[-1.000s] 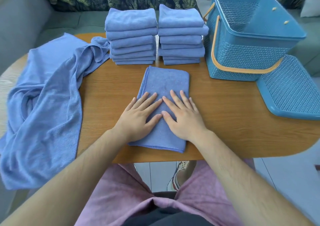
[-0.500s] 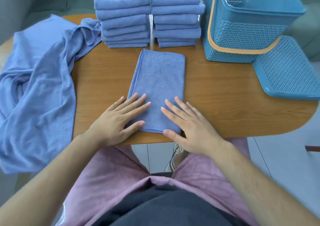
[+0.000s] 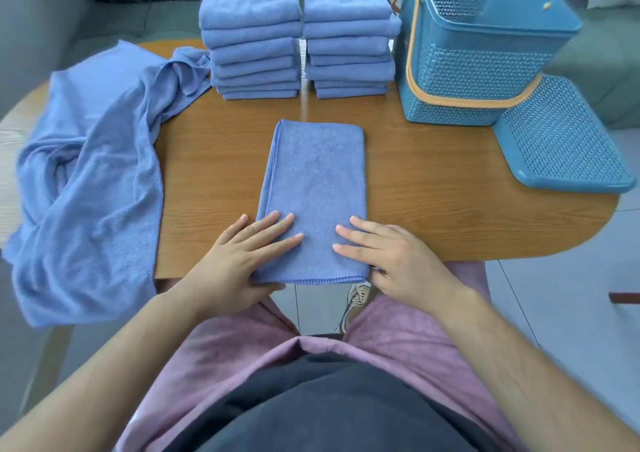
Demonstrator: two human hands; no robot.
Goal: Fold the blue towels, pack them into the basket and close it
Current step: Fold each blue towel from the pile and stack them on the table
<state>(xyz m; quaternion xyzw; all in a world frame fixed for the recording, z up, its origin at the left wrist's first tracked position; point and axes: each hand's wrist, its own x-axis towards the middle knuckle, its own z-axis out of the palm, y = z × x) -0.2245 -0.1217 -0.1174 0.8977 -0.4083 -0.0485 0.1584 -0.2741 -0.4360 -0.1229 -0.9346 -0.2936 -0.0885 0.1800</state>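
A blue towel (image 3: 315, 174), folded into a long strip, lies mid-table with its near hem hanging just over the table's front edge. My left hand (image 3: 239, 261) holds the near-left corner, fingers flat on top and thumb under the hem. My right hand (image 3: 394, 257) holds the near-right corner the same way. Two stacks of folded blue towels (image 3: 251, 46) (image 3: 349, 43) stand at the back. The blue basket (image 3: 478, 70), with an orange handle, stands open at the back right. Its lid (image 3: 561, 143) lies flat in front of it.
A heap of unfolded blue towels (image 3: 93, 174) drapes over the left end of the wooden table (image 3: 450, 192). A sofa runs behind the table. My lap in pink shorts is below the front edge, with a shoe on the tiled floor.
Both hands slid toward me along the towel, from its middle down to the near corners, and moved apart. Their thumbs now sit under the hem.
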